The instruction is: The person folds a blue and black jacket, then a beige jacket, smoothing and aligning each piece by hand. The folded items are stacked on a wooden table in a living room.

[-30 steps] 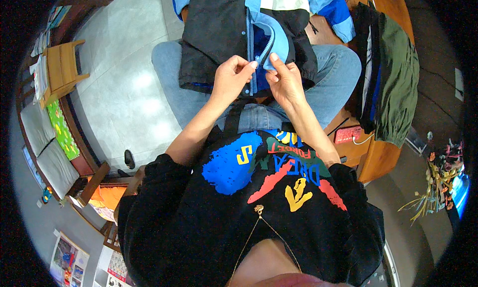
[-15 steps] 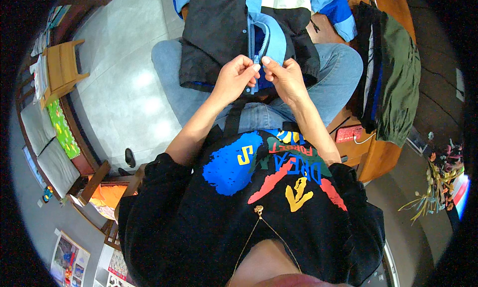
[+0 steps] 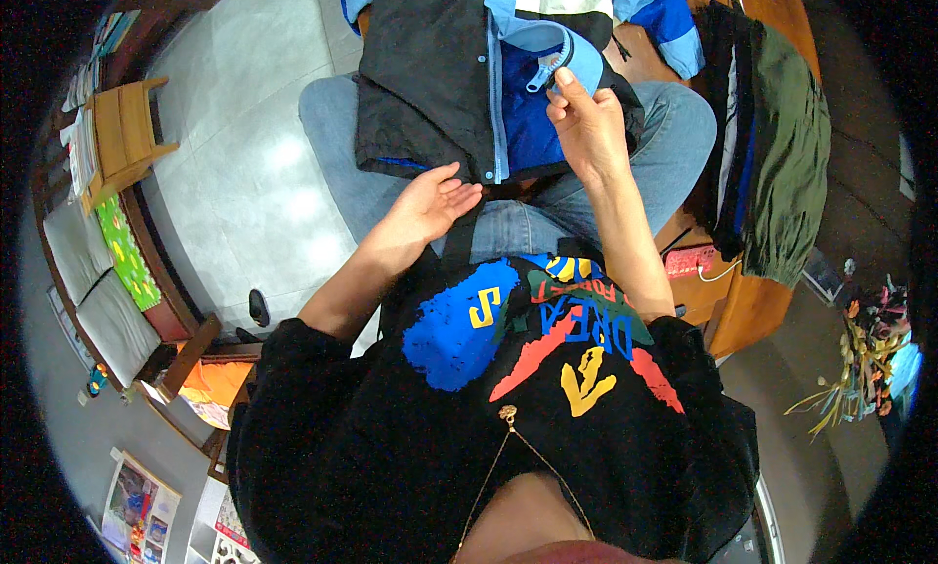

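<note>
A black, white and blue jacket (image 3: 427,95) lies over my knees, its lower front parted so the dark blue lining (image 3: 528,129) shows. My right hand (image 3: 591,132) pinches the lower end of the light blue zipper edge (image 3: 586,61) and holds it lifted and curled to the right. A light blue zipper pull (image 3: 538,78) dangles beside those fingers. The other zipper edge (image 3: 496,114) hangs straight down, with snaps along the flap next to it. Just below the jacket's hem, my left hand (image 3: 433,204) is open, palm turned up, holding nothing.
A dark green garment (image 3: 787,163) drapes over the wooden furniture (image 3: 752,320) on the right. Near it lies a red device (image 3: 689,261) with a white cable. At the left are a small wooden stool (image 3: 122,139) and a grey-cushioned seat (image 3: 117,329). Dried flowers (image 3: 865,344) stand far right.
My hands have moved apart. The right has swung the zipper edge up and to the right, widening the gap; the left has let go, dropped below the hem and spread its fingers.
</note>
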Demonstrator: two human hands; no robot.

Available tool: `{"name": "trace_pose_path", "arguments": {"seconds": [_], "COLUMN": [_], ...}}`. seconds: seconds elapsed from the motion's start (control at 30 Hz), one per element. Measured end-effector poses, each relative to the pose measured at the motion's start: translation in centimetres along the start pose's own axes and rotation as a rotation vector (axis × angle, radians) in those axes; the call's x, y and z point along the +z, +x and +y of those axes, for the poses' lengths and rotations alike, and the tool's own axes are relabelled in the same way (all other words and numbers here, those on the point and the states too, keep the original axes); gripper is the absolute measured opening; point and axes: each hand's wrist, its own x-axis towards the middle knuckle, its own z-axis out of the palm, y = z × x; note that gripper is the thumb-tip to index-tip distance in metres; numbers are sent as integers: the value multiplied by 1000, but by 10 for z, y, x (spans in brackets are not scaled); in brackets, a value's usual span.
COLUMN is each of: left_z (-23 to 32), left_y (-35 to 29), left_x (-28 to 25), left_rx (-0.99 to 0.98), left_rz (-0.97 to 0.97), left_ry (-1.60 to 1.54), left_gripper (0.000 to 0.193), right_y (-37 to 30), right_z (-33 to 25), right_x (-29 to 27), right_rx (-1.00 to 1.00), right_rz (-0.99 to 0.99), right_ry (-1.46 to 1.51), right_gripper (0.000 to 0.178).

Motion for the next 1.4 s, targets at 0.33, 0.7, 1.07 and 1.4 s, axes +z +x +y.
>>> {"name": "trace_pose_path", "arguments": {"seconds": [0.33, 0.7, 1.07, 1.4], "left_z": [-8, 48, 48, 45], "left_y": [20, -15, -10, -9], "left_x": [14, 145, 153, 141], "left_rx": [-24, 611, 485, 484], "left_rz": [-147, -677, -757, -605], "left_ry": [-59, -50, 77, 161], "left_gripper": [39, 17, 16, 8], "right_y": [-7, -9, -6, -9], "right_z": [2, -16, -15, -17], "right_x": [-6, 4, 25, 6], "right_rx": [13, -36, -150, -166], "right_rz": [6, -38, 5, 27], "right_ry": [45, 165, -48, -297], "right_gripper": [11, 10, 9, 12]}}
